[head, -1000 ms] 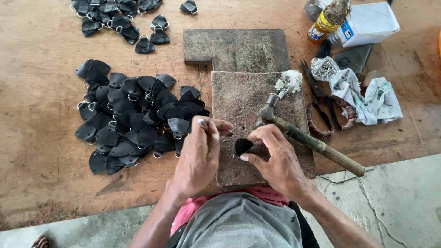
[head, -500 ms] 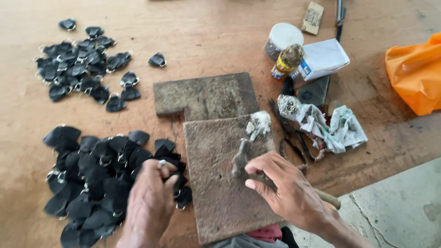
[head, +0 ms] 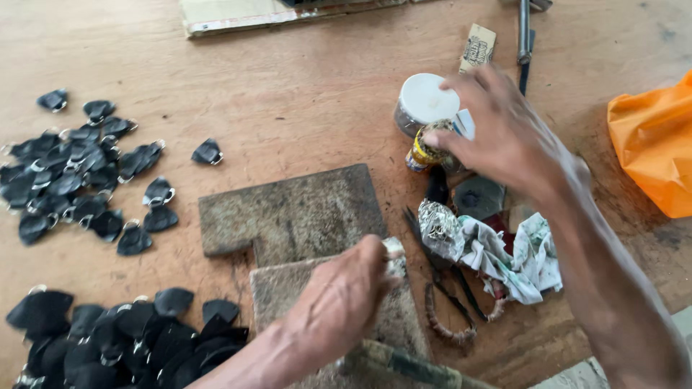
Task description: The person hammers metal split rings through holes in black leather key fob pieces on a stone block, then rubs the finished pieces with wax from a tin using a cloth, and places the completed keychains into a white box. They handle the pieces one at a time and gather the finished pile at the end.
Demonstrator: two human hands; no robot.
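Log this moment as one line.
right hand: on small yellow-labelled bottle | left hand: on worn stone slab
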